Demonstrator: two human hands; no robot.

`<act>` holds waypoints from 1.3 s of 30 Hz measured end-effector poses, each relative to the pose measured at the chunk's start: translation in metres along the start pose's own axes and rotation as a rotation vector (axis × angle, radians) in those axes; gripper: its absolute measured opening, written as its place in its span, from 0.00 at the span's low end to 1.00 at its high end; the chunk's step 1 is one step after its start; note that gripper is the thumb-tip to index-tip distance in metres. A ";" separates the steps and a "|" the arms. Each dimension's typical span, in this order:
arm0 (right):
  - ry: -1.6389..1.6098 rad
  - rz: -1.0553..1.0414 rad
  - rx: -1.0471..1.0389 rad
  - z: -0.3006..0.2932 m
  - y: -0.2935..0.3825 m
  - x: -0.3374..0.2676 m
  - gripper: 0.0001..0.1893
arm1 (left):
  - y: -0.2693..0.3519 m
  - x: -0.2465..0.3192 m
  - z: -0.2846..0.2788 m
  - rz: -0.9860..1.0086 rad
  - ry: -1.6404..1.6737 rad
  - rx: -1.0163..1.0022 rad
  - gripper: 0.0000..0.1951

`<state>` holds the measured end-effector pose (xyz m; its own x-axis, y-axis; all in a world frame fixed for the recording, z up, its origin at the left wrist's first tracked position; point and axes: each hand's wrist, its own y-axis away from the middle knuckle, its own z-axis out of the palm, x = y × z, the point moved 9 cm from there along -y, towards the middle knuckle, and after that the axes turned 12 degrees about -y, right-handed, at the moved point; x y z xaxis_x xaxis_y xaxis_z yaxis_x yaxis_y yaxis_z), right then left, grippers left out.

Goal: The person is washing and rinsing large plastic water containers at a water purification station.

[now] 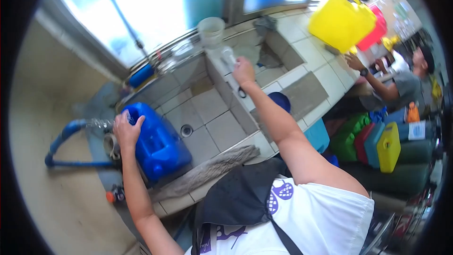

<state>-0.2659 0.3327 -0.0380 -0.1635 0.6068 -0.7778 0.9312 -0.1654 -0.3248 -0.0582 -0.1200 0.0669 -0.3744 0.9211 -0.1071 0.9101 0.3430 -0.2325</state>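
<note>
A blue plastic jerrycan (159,145) rests in the left tiled basin (226,127), by its left wall. My left hand (128,127) lies at the top end of the jerrycan, fingers near its opening; whether it grips is unclear. My right hand (244,72) is curled over the divider between two basins, around what looks like the handle of a clear plastic scoop or cup (228,55); blur hides the details. A translucent plastic tub (211,32) stands behind it on the ledge under the window. A clear bowl-like thing (247,55) shows in the right basin (293,56).
A wet grey cloth (212,170) lies along the basin's front edge. Blue pipe (63,134) bends out at left. On the tiled counter (325,74) stands a yellow jerrycan (341,21); a co-worker's hand (354,62) is beside it. Several coloured jerrycans (387,148) stand at right.
</note>
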 end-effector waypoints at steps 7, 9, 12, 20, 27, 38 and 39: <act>0.024 -0.295 0.056 -0.005 0.027 -0.034 0.18 | 0.000 0.002 0.092 0.081 0.047 -0.217 0.25; -0.075 -0.355 -0.041 -0.009 0.056 -0.078 0.19 | 0.005 0.005 0.085 0.103 0.030 -0.182 0.25; -0.420 -0.199 -0.673 0.039 0.131 -0.091 0.26 | 0.025 0.070 0.025 0.217 0.038 -0.137 0.19; -0.798 0.434 -0.875 0.071 0.075 -0.101 0.55 | 0.072 0.036 -0.175 0.210 0.278 0.462 0.16; -1.216 0.166 -0.479 0.026 0.018 -0.155 0.46 | 0.163 -0.066 -0.110 0.063 0.299 0.748 0.29; -0.968 0.862 -0.749 0.099 0.118 -0.037 0.59 | 0.074 -0.001 -0.072 -0.001 0.769 0.202 0.19; -0.848 0.838 -0.693 0.091 0.107 -0.039 0.59 | 0.065 -0.024 -0.041 -0.049 0.872 0.173 0.19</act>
<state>-0.1890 0.2204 -0.0912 0.6074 -0.1777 -0.7743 0.7786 0.3262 0.5360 0.0176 -0.1125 0.0939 -0.0797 0.7431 0.6645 0.8306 0.4181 -0.3679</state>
